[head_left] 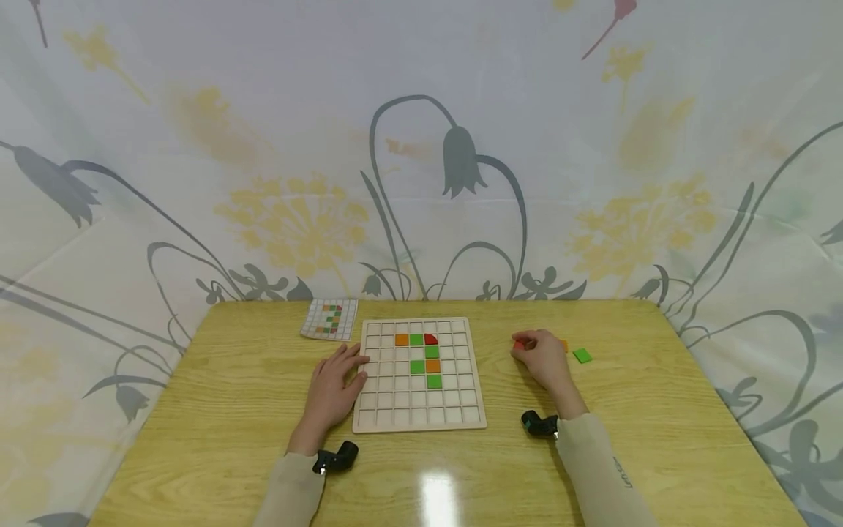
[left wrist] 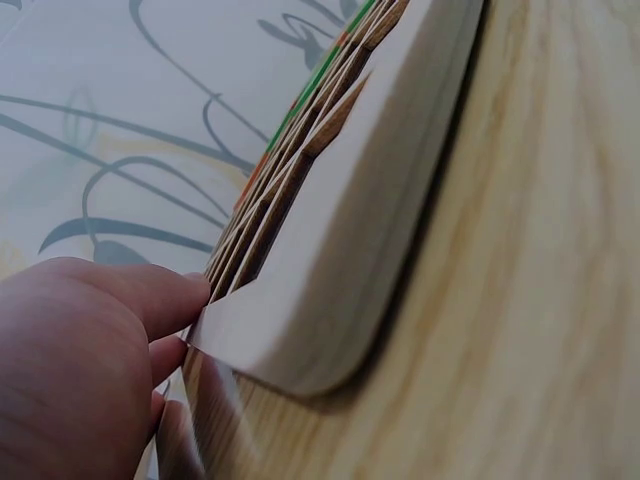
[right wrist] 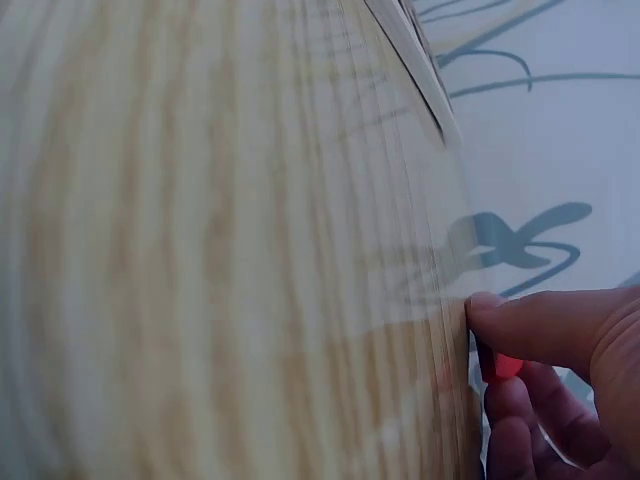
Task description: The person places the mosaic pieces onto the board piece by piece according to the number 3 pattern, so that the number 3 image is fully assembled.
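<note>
Flower-printed cloth (head_left: 421, 227) hangs behind a wood-grain table (head_left: 217, 439). Right of the gridded board (head_left: 419, 417), the right hand (head_left: 545, 360) pinches a red tile (head_left: 519, 345), its shape seemingly half hidden by fingers. Beside that hand lie an orange tile (head_left: 564, 345) and a green tile (head_left: 582, 355). The left hand (head_left: 334, 388), fingers loosely spread, touches the board's left edge near a pattern card (head_left: 329, 320).

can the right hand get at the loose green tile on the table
Probably yes: the green tile lies uncovered on the table beside the right hand, though that hand pinches a red piece, which may need setting down first.
</note>
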### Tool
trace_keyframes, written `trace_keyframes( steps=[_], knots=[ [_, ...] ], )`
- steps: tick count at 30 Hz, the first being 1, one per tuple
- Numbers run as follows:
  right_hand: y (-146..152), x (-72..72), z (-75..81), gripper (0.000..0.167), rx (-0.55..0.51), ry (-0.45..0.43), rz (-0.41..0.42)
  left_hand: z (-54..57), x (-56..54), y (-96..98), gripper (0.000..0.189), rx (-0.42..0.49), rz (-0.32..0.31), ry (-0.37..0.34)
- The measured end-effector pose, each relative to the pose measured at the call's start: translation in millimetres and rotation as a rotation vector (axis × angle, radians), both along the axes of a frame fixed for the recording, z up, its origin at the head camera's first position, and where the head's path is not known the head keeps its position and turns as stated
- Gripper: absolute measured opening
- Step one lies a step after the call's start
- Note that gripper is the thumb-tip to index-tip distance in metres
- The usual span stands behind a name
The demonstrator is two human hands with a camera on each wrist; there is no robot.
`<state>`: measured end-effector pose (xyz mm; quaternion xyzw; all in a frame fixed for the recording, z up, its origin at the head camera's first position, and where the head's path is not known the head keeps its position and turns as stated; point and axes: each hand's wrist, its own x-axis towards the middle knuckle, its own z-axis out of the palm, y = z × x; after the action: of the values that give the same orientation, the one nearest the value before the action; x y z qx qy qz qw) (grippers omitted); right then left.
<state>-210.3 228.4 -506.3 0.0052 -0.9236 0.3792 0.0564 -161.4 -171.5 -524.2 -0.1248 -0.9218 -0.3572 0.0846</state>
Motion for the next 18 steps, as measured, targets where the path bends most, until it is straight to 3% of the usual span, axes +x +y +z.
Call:
trace_keyframes(
  steps=[18],
  knots=[
    [1.0,6.6,4.0,0.014,-0.093,-0.044,0.025,-1.7,-1.5,0.1,0.03,-0.013,0.004,0.012]
  ],
)
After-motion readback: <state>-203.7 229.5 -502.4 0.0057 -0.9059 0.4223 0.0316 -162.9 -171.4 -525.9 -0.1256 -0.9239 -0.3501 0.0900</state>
